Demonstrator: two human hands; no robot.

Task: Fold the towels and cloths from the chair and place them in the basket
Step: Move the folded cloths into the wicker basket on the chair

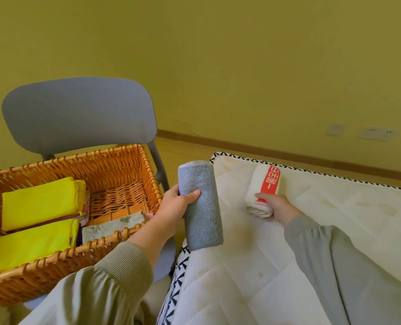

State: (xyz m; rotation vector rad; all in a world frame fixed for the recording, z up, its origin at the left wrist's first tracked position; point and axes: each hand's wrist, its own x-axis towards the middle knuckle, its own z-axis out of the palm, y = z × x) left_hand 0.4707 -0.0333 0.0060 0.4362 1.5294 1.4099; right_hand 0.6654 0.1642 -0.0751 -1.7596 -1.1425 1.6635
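Left hand (pixel 176 205): fingers and thumb wrapped round the grey terry towel roll (pixel 202 207), a cylinder held beside the wicker basket (pixel 105 167).
Right hand (pixel 274 205): thumb on the red-banded white towel roll (pixel 264 191), which lies on the quilted mattress (pixel 288 254); fingers seemingly curled beneath.
Wicker basket: woven, rectangular, on the grey chair (pixel 77 113); flat-folded yellow cloths (pixel 42 200) inside.

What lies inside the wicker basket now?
In the wicker basket lie two folded yellow cloths and a pale patterned cloth; part of its bottom is bare. Darker cloths show beneath the yellow ones, mostly covered.
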